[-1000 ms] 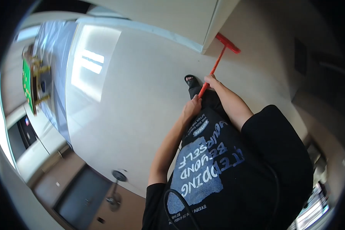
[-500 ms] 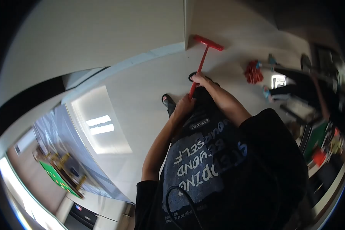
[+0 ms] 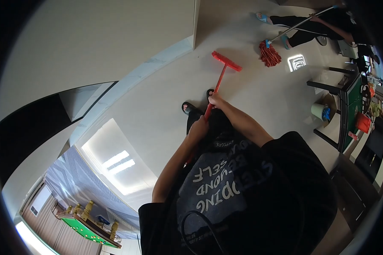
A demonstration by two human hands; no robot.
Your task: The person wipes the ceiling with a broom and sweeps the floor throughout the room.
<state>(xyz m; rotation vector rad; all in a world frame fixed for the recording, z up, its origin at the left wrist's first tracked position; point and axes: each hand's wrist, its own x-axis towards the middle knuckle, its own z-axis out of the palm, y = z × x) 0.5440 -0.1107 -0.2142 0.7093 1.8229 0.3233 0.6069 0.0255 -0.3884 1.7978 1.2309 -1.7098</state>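
Note:
A red broom (image 3: 221, 79) slants from my body to the pale floor, its bristled head (image 3: 227, 61) resting ahead of my feet. Around the upper part of the handle, near my waist, my left hand (image 3: 198, 127) is closed. My right hand (image 3: 215, 100) grips the same handle farther down, closer to the head. Both sets of fingers are wrapped round the stick. Below the hands, a black sandal (image 3: 187, 107) shows on one foot, with the other foot partly behind the handle.
Another person in blue slippers (image 3: 264, 18) holds a mop with red strands (image 3: 270, 54) at upper right. A green-topped table (image 3: 352, 102) stands right, with a pale bin (image 3: 317, 111) beside it. A white wall corner (image 3: 195, 42) is at left; a pool table (image 3: 87, 229) lies lower left.
My view has shifted. The broom's head now sits lower in view and is tilted more, with my hands still on the handle. The other person and the mop appear higher up.

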